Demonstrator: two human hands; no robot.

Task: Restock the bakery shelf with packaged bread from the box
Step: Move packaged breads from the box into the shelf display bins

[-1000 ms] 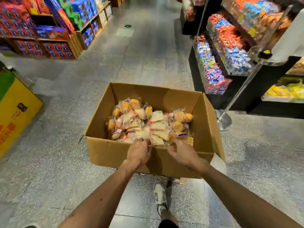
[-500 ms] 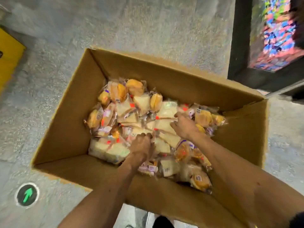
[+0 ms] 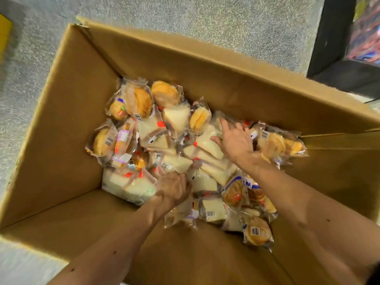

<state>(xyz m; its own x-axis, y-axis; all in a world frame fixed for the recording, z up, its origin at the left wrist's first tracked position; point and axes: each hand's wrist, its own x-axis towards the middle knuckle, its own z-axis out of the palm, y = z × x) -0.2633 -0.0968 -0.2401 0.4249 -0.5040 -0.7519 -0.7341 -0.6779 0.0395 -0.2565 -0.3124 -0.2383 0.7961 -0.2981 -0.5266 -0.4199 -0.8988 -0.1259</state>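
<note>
A large open cardboard box (image 3: 185, 64) stands on the floor right below me. Its bottom holds a heap of clear-wrapped bread: round golden buns (image 3: 164, 93) toward the far side, white sandwich slices (image 3: 207, 144) in the middle, more buns (image 3: 257, 231) at the near right. My left hand (image 3: 174, 190) is down in the middle of the heap, its fingers curled into the wrappers around a white sandwich pack (image 3: 176, 163); the fingertips are hidden. My right hand (image 3: 234, 140) lies farther in, fingers straight and spread, touching the white sandwich packs.
A black display shelf (image 3: 339, 58) with colourful packets stands at the upper right, close to the box's far corner. Speckled grey floor (image 3: 185, 15) surrounds the box. A yellow object (image 3: 5, 31) shows at the left edge.
I have leaned from above the box's near edge to right over it. Both hands went down into the bread; the right hand has reached farther in and spread its fingers.
</note>
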